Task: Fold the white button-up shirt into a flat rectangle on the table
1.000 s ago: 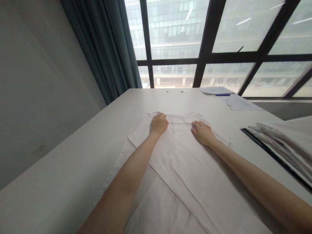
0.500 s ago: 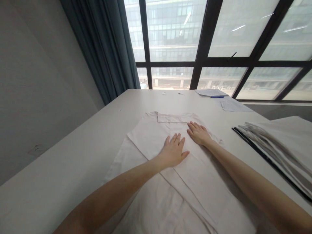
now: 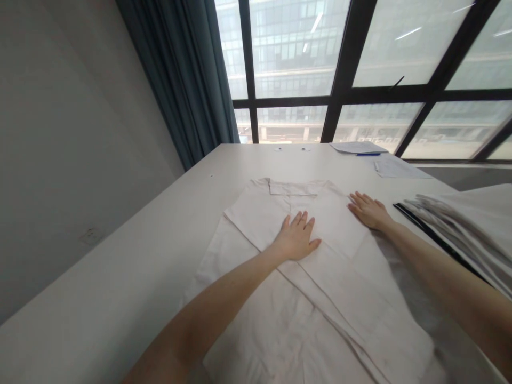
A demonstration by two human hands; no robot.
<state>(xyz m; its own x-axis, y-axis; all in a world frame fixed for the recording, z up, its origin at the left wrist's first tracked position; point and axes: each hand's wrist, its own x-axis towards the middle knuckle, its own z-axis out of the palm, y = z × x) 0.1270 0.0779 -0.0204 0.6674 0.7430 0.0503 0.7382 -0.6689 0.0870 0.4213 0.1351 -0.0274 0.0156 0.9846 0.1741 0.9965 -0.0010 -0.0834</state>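
Observation:
A pale beige shirt [image 3: 256, 213] lies spread and partly folded on the white table [image 3: 160, 229], collar toward the window. My left hand [image 3: 298, 239] rests flat on the shirt's middle just below the collar, fingers stretched out. Over at the shirt's right edge near the shoulder, my right hand [image 3: 368, 209] lies flat with its fingers extended. Neither hand holds anything.
A stack of folded light fabrics with a dark edge [image 3: 460, 224] sits at the right. Papers [image 3: 394, 168] and a blue pen [image 3: 368, 154] lie near the far table edge by the window. A dark curtain [image 3: 188, 80] hangs at the back left.
My left hand came off the collar, moved back toward me and flattened on the shirt's middle. My right hand slid rightward from near the collar to the shirt's right edge.

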